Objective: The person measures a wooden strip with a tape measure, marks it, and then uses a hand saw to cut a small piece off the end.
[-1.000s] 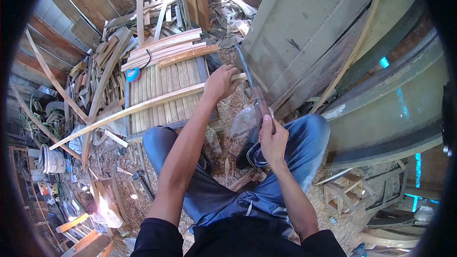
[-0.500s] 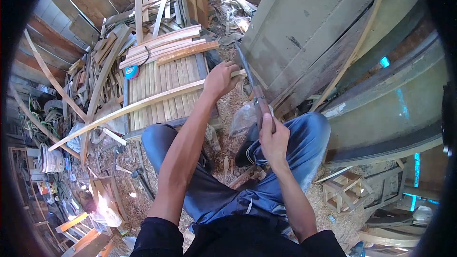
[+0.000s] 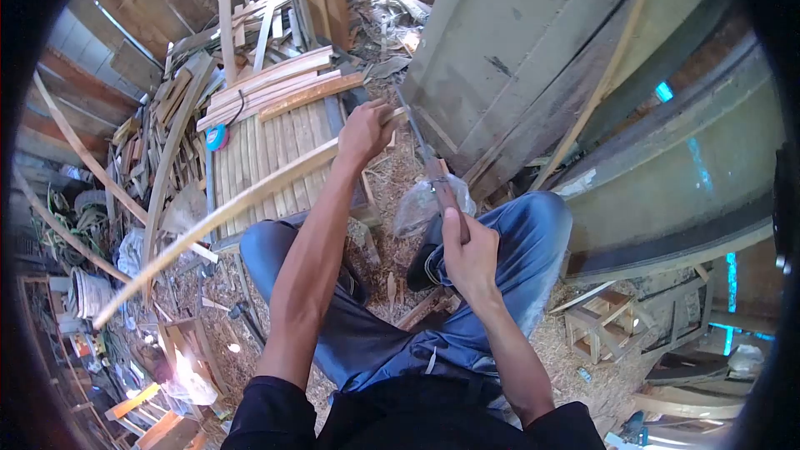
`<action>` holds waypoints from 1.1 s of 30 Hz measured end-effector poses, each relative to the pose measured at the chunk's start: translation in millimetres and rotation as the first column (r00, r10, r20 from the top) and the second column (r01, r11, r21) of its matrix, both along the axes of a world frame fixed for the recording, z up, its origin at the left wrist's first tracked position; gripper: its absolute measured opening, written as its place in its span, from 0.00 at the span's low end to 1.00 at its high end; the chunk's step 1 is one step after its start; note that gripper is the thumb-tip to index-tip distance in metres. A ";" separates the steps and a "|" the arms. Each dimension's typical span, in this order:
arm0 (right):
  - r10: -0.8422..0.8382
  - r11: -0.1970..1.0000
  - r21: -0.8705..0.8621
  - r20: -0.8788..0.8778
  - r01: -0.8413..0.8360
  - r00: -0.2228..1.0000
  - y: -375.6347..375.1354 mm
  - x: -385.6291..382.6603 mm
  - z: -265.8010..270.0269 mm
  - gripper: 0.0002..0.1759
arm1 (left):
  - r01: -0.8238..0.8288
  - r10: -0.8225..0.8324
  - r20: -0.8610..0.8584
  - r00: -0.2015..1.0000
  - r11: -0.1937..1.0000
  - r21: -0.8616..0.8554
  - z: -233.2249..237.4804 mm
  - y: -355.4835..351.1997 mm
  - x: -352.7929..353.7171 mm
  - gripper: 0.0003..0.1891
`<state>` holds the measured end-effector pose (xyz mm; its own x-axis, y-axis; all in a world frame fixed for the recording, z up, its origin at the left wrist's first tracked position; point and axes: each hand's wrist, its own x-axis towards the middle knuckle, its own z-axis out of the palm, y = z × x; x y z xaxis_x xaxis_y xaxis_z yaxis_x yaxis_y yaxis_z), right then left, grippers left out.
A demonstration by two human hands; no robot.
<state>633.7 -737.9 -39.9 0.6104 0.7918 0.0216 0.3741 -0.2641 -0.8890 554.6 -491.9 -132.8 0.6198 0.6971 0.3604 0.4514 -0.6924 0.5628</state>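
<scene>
My left hand point(image 3: 364, 135) is wrapped round a long, slightly curved wooden strip point(image 3: 250, 193) near its far right end. The strip slants down to the left, passing over a slatted wooden panel point(image 3: 250, 146). In my right hand point(image 3: 469, 257) is a long-bladed knife point(image 3: 446, 194), its brown wooden handle in my closed fingers. A narrow dark blade points up and away, with its upper part close beside the strip's end. Both hands are above my bent legs.
Several planed boards point(image 3: 271, 87) and a blue tape measure point(image 3: 217, 137) lie on the panel. A clear plastic bag point(image 3: 417, 207) sits between it and my knee. Large boards point(image 3: 508, 50) lean at right. Scrap wood point(image 3: 171, 108) is heaped left; shavings cover the floor.
The strip's near left end has swung lower, and its far end has shifted left with my left hand. My right hand and the knife have moved slightly down and left; the view has shifted a little.
</scene>
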 end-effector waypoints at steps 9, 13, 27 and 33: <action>0.117 0.992 -0.057 0.105 -0.111 0.988 67.6 33.1 -14.6 0.26 | 0.016 -0.015 -0.011 1.000 0.997 0.072 1.3 -12.6 -0.5 0.12; 0.107 0.994 -0.044 0.080 -0.104 0.991 67.2 29.5 -19.4 0.25 | 0.043 -0.044 -0.075 0.996 0.999 -0.013 2.5 -11.1 -1.1 0.12; 0.103 0.995 -0.023 0.169 -0.100 0.980 41.2 18.8 -26.5 0.23 | 0.083 -0.083 0.002 0.997 0.995 0.064 2.3 -15.4 -1.8 0.12; 0.043 0.996 -0.079 -0.060 -0.048 0.997 -55.4 -1.1 -31.4 0.23 | 0.032 -0.032 -0.043 0.999 0.999 0.005 6.1 -23.3 -4.4 0.11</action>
